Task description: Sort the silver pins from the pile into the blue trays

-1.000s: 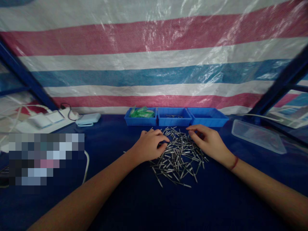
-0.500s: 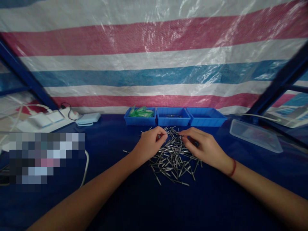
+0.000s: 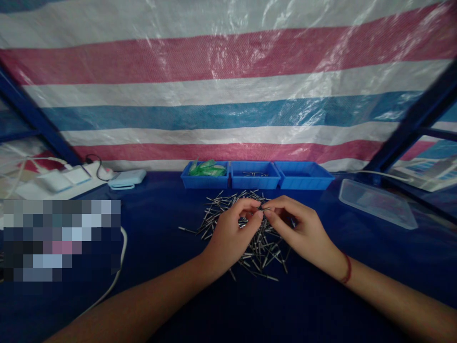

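Over a loose pile of silver pop rivets (image 3: 262, 245) my two hands meet at the fingertips. My left hand (image 3: 233, 233) is closed in a pinch of thumb and forefinger. Facing it, my right hand (image 3: 303, 224) is pinched too, with a red cord on its wrist. Between both sets of fingertips a thin pop rivet (image 3: 265, 208) shows, mostly covered by the fingers. Other rivets lie spread beneath and behind the hands, some hidden by them.
Behind the pile stand three blue bins: one with green plastic packets (image 3: 209, 168), a middle bin (image 3: 255, 182) with several rivets, and a right bin (image 3: 305, 181). A clear plastic lid (image 3: 376, 204) lies right. Left are a power strip (image 3: 60, 183), light-blue case (image 3: 126, 178) and white cable (image 3: 123, 247).
My hands have come together from either side of the pile. Both went from loosely spread fingers to pinches, and a rivet is now held between them above the pile.
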Demonstrator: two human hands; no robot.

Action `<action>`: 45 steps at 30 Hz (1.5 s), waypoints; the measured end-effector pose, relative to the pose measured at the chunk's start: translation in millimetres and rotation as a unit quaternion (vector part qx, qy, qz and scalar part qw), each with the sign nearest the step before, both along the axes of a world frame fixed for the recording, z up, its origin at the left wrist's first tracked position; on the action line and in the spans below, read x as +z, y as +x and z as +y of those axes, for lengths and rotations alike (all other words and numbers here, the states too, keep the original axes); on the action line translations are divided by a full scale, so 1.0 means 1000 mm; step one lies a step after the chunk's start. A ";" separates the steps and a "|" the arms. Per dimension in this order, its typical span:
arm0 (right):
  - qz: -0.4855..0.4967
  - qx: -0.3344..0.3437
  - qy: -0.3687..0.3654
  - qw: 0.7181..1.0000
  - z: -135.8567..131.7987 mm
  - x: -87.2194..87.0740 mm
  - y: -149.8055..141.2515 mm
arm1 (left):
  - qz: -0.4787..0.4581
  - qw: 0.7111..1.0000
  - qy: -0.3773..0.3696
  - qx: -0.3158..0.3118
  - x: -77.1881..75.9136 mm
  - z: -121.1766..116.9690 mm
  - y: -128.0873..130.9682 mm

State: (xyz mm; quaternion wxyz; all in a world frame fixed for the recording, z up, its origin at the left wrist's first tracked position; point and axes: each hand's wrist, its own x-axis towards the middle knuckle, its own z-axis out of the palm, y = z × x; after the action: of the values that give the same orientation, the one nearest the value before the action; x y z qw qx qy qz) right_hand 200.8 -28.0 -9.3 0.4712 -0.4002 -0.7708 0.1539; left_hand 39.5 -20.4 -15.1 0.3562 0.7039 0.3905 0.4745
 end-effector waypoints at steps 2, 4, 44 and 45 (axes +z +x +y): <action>0.026 0.006 -0.015 1.000 0.000 -0.001 0.000 | 0.036 0.999 0.036 0.000 0.000 -0.002 0.000; 0.049 0.007 -0.031 0.998 0.000 -0.003 -0.001 | 0.068 0.996 0.064 0.011 0.000 -0.002 -0.001; -0.053 -0.131 0.117 0.983 0.031 0.006 0.009 | 0.208 0.957 0.158 0.123 0.002 0.011 -0.015; -0.054 -0.168 0.134 0.975 0.040 0.006 0.013 | 0.218 0.955 0.157 0.126 0.000 0.013 -0.017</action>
State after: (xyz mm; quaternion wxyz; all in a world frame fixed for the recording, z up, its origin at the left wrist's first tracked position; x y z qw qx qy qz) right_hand 213.4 12.0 -3.3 0.4973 -0.4650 -0.7305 -0.0536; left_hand 22.3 -7.0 -15.0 0.0849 0.7826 0.4643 0.4059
